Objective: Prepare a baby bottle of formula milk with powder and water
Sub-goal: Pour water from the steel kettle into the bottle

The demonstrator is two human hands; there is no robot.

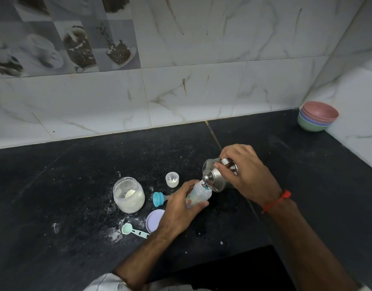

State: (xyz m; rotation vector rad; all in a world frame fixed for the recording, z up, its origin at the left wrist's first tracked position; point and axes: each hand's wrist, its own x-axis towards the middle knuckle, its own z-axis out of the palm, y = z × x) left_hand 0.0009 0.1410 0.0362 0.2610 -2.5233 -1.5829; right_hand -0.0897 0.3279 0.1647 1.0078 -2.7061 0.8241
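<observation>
The black table (76,175) is being bounded by the tiled wall behind and at the right, with open room left and right of the work and its near edge cut by a dark gap. A steel kettle (217,179) is being tilted by the right hand (247,175), its grip closed round the handle. The baby bottle (198,195), its print unreadable, is being held near the middle by the left hand (180,208), tilted under the kettle. The powder jar (128,195) is being left open beside it.

The counter (65,175) lies open left of the jar (128,195) and right toward the bowls (317,116). Jar, cap (172,179), teat (158,199), lid (154,219) and scoop (132,230) crowd the middle.
</observation>
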